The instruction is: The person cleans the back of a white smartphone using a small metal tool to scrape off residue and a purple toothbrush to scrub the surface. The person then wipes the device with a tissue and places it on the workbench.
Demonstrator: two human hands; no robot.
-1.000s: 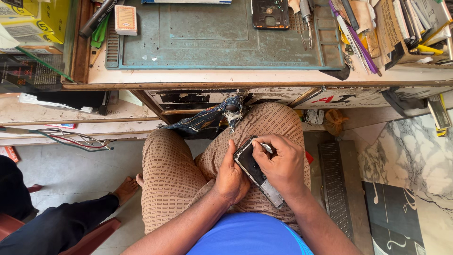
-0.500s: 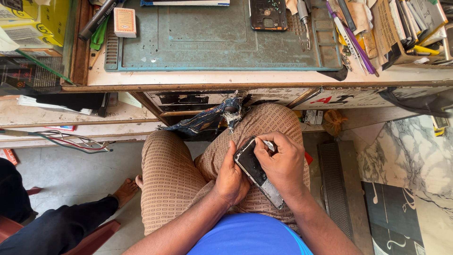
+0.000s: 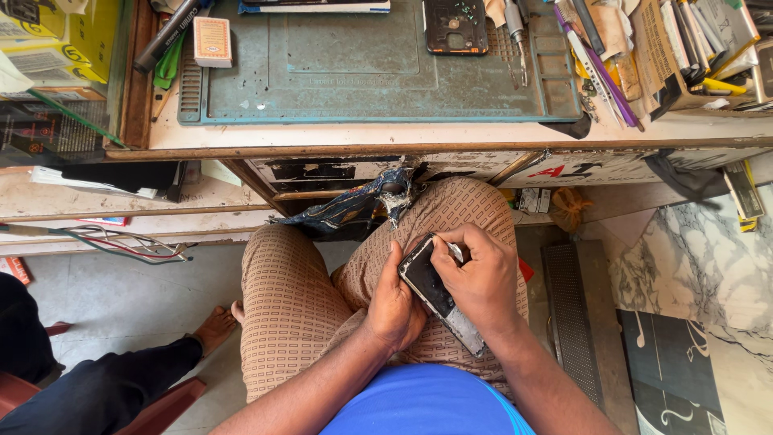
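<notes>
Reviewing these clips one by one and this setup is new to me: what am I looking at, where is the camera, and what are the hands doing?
The one view comes from a camera worn on a person's head, looking down at their lap. They sit at a workbench. The left hand holds a dark phone over the knees; the right hand presses a small tool, mostly hidden, to its top edge. On the bench lie a green work mat, an opened phone back, and a small box. Another person's leg shows lower left.

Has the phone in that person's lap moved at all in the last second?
No. The phone sits at the same slant over the right thigh, held by the left hand and right hand, well below the bench edge.
</notes>
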